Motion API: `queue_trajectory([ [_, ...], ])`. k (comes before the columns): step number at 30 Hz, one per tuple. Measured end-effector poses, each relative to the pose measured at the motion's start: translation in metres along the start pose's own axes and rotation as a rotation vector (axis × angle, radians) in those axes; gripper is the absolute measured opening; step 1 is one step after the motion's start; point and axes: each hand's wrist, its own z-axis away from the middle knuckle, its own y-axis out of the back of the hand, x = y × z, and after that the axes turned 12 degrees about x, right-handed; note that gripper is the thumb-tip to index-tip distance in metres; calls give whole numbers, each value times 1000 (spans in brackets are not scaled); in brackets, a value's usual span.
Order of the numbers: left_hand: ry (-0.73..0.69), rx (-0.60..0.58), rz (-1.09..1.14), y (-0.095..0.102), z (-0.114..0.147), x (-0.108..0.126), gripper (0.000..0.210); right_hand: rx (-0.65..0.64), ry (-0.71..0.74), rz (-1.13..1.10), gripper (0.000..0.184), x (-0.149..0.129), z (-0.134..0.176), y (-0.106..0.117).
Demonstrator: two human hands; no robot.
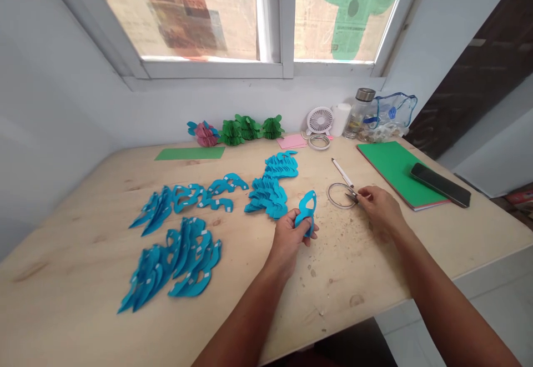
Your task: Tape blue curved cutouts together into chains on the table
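Observation:
My left hand (pixel 291 232) is closed on a folded blue paper cutout (pixel 307 206), its cut-out opening and a small white patch showing above the fingers. To the right, my right hand (pixel 381 209) pinches a small dark pointed tool (pixel 352 195), whose exact kind I cannot make out. The tool's tip overlaps the edge of a thin tape roll (pixel 328 196) lying flat on the table. Beyond my left hand lie two bunches of folded blue cutouts (pixel 267 196). More blue cutouts with white patches (pixel 187 256) are spread out on the left.
A white pen (pixel 342 172) lies behind the tape roll. At right, a black phone (pixel 440 184) rests on green paper (pixel 395 170). Along the wall stand green paper shapes (pixel 250 128), a small fan (pixel 320 120) and a bottle (pixel 358 114). Scraps dot the wooden table (pixel 333 278).

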Motion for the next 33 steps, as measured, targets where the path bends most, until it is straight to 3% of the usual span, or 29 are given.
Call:
queue_trajectory([
  [9,8,31,8,1,1,-4,39,-58,-47,28,27,6,3,-3],
  [17,-58,12,-8,1,1,-7,46,-53,-103,-373,22,-5,4,-5],
  [20,-195,24,-148,2,-2,-11,41,-126,-179,-637,21,-26,8,1],
  [22,-352,33,-310,4,-2,-12,27,-196,-242,-794,22,-43,13,5],
  [26,-639,90,-609,6,1,-8,8,-294,-336,-967,19,-68,22,7],
  [33,-1003,236,-675,4,7,-3,12,-374,-425,-1105,22,-90,38,2],
])
